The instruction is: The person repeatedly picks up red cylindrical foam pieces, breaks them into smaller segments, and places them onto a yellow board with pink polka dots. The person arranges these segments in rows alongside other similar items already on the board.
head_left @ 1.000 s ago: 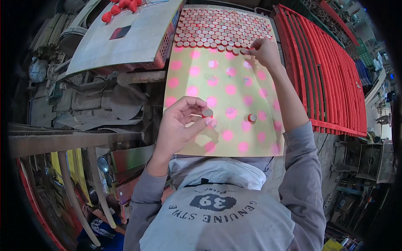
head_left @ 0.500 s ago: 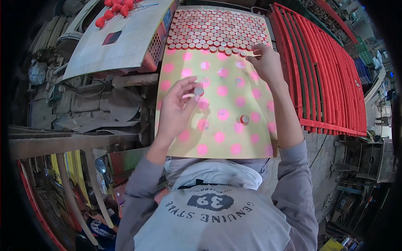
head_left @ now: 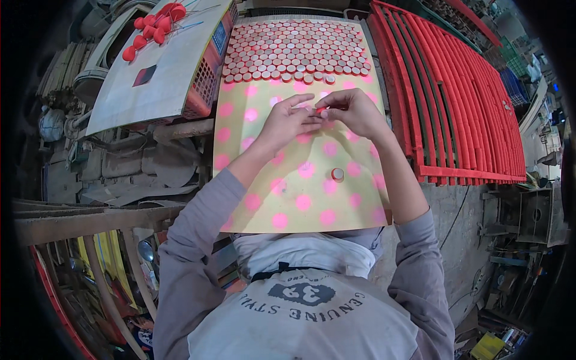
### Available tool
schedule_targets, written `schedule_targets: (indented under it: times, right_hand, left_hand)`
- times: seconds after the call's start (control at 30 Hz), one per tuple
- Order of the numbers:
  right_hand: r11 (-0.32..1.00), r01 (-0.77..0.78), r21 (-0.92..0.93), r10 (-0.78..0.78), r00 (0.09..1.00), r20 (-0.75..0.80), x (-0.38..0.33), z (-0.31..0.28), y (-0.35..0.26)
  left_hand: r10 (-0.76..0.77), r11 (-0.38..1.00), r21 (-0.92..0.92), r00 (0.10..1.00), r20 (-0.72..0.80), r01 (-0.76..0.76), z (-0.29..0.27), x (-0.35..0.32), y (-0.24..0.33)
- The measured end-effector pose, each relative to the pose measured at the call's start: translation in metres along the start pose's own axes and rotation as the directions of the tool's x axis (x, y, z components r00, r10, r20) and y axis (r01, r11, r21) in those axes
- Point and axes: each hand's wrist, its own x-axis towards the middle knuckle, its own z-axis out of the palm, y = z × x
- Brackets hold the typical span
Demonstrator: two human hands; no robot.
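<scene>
My right hand (head_left: 355, 113) pinches a small red disc (head_left: 321, 110) between thumb and fingers above the sheet. Close against it, my left hand (head_left: 289, 123) has its fingers stretched out and apart, the tips beside the disc; whether they touch it is hard to tell. A yellowish sheet (head_left: 300, 219) with pink round spots lies beneath both hands. Its far part carries tightly packed rows of pale-topped, red-sided discs (head_left: 294, 51), with a few in a partial row at the near edge. One loose disc (head_left: 337, 174) sits nearer me, right of the middle.
Left of the sheet, a pale board (head_left: 165, 78) bears several red rounded pieces (head_left: 159, 27) on thin sticks, beside a red basket (head_left: 201, 84). A rack of red slats (head_left: 462, 114) stands at right. A wooden rail (head_left: 90, 227) runs at near left.
My right hand has come back from the disc rows toward my left hand, which has moved right and farther away. The disc earlier at my left fingertips no longer shows there.
</scene>
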Motion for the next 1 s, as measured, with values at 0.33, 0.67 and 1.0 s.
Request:
schedule_targets:
  times: [0.33,0.67,1.0]
  right_hand:
    - [0.945,-0.103,-0.309,-0.117,0.778,-0.618,0.036,-0.001,0.038]
    - [0.904,0.033,-0.426,-0.266,0.824,-0.501,0.04,0.001,0.044]
    - [0.744,0.142,-0.653,-0.505,0.76,-0.409,0.054,0.014,0.04]
  left_hand:
    - [0.514,0.13,0.855,0.772,0.374,-0.501,-0.026,0.031,-0.009]
    - [0.475,-0.117,0.836,0.709,0.521,-0.536,-0.042,0.042,-0.01]
    - [0.522,-0.015,0.872,0.74,0.424,-0.489,-0.047,0.035,-0.004]
